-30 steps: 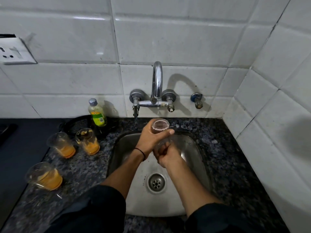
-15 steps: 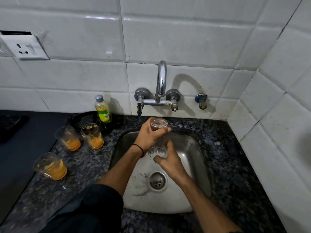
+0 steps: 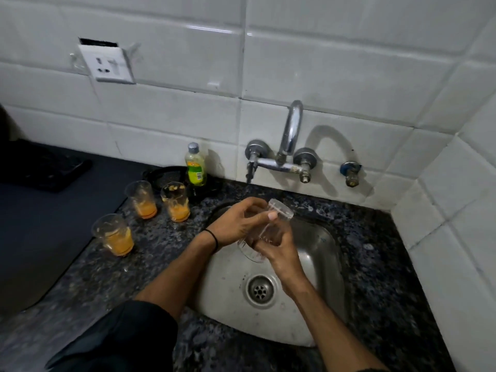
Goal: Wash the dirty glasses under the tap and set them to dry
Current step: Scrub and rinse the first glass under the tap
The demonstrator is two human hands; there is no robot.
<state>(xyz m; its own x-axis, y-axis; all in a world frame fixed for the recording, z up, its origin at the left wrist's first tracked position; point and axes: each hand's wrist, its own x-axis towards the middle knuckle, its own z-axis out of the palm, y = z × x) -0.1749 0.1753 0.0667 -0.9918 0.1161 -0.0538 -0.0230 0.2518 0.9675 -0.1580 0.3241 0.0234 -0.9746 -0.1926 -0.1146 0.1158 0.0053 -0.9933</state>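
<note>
Head cam: both grips, L hand [image 3: 236, 224] & R hand [image 3: 280, 253], clamped on tilted glass [image 3: 281, 209] over sink [image 3: 318, 267]

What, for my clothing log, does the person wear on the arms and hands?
The left hand and right hand are bare, no gloves. A thin black band circles the left wrist. A black sleeve ends near the left elbow; both forearms are uncovered.

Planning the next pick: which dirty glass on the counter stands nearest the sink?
The glass by the green-labelled bottle, closest to the sink rim; the other two glasses stand farther left.
</note>
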